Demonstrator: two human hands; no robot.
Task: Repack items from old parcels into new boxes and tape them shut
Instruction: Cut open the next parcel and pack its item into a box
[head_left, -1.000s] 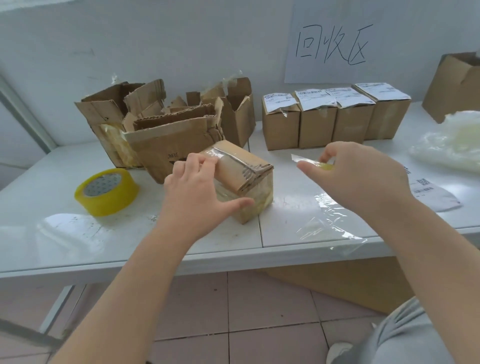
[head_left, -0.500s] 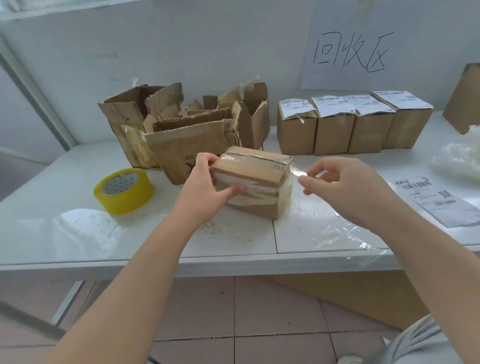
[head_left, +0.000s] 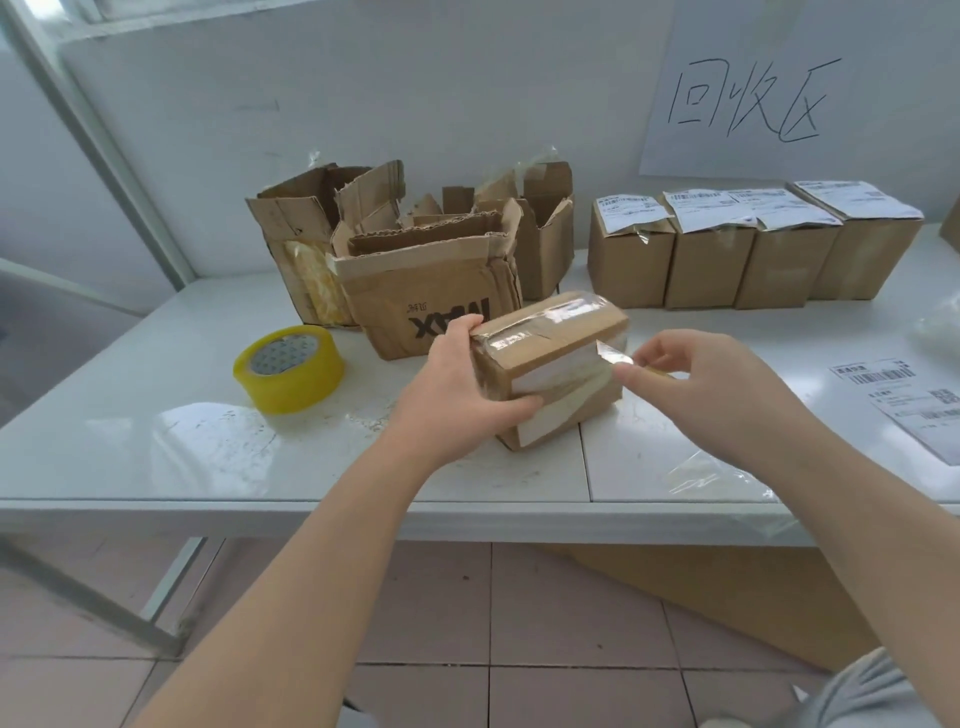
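A small brown cardboard parcel (head_left: 558, 332) wrapped in clear tape stands tilted on the white table (head_left: 156, 441), with a white label on its near side. My left hand (head_left: 457, 384) grips its left end, thumb under the near face. My right hand (head_left: 696, 379) pinches a loose strip of clear tape (head_left: 613, 354) at the parcel's right end. A yellow tape roll (head_left: 288, 369) lies flat to the left of my left hand.
Several torn open cardboard boxes (head_left: 415, 260) are piled behind the parcel. Several sealed labelled boxes (head_left: 753, 244) line the back right. Printed shipping labels (head_left: 904, 400) lie at the right. Crumpled clear film (head_left: 722, 478) hangs over the front edge.
The parcel has been turned from end-on to side-on, its white label now facing me. My right hand moved in to the parcel's right end, still pinching the tape strip.
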